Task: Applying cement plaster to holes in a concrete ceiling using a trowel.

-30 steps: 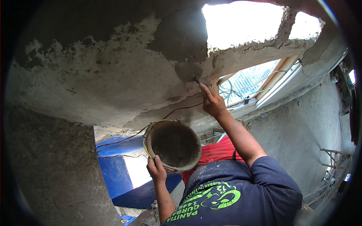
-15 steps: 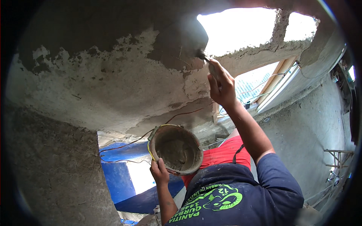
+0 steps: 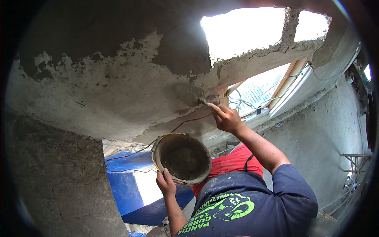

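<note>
My left hand (image 3: 166,183) grips the near left rim of a round, mortar-crusted bucket (image 3: 206,166), tilted so that its inside faces me. Grey wet mortar (image 3: 185,161) lies at the bottom. My right hand (image 3: 227,117) is closed on the handle of a trowel (image 3: 188,94), whose grey blade is up by the wall, above the bucket; whether it touches the wall I cannot tell. The wall (image 3: 118,87) carries dark, fresh plaster in its upper part and a paler, rough surface with ragged edges below.
Two bright openings (image 3: 244,33) break the wall at the top. Below them is a wood-framed window (image 3: 260,89) with loose cables. A reddish cord (image 3: 185,125) runs behind the bucket. Blue panels (image 3: 124,189) stand at lower left, and a metal frame (image 3: 353,164) at far right.
My right hand and the trowel have come down and slightly left, from beside the bright opening to lower on the wall. The bucket has shifted only slightly in my left hand.
</note>
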Motion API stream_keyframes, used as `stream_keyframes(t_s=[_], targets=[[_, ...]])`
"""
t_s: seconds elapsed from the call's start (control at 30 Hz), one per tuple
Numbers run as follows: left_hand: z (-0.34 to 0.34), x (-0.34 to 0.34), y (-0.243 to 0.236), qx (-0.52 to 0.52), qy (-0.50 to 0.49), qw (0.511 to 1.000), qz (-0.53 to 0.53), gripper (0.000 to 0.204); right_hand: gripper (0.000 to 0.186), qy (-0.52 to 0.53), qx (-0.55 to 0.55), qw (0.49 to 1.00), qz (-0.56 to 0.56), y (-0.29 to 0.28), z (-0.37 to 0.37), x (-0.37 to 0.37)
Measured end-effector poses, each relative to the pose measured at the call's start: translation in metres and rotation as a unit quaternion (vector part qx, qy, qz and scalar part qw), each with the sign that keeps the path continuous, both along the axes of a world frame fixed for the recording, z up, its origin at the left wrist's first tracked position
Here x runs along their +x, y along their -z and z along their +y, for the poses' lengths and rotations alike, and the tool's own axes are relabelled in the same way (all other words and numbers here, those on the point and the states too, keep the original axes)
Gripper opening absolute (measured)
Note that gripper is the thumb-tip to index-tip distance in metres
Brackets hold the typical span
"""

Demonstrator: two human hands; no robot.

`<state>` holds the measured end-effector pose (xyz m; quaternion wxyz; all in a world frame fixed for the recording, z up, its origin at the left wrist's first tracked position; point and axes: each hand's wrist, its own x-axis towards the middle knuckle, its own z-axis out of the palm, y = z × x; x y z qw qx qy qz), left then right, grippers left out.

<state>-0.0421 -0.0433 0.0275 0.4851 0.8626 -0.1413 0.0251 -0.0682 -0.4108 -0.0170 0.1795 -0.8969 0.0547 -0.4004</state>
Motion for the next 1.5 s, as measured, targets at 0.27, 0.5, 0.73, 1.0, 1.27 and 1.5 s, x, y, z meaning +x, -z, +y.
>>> stream_keyframes(t_s=[0.27,0.5,0.73,1.0,1.27,1.5], targets=[[0.004,0.003,0.01,0.054,0.003,0.999,-0.011,0.03,0.05,0.084,0.048,0.993,-0.073,0.004,-0.011,0.038],[0.009,0.001,0.012,0.027,-0.006,0.999,-0.026,0.029,0.061,0.02,0.158,0.986,0.042,0.084,0.019,-0.037],[0.015,0.009,0.018,0.042,-0.005,0.999,-0.018,0.03,0.052,-0.042,0.143,0.97,-0.193,-0.05,-0.005,0.004],[0.007,0.003,0.013,0.04,0.008,0.998,-0.043,0.035,0.059,-0.047,-0.08,0.996,0.004,-0.024,0.001,0.049],[0.01,0.004,0.013,0.012,-0.018,0.999,-0.048,0.034,0.05,0.007,-0.002,0.993,-0.116,-0.029,0.016,0.033],[0.01,0.007,0.014,0.032,-0.011,0.999,-0.034,0.033,0.058,0.063,0.024,0.998,0.006,0.045,-0.028,0.019]])
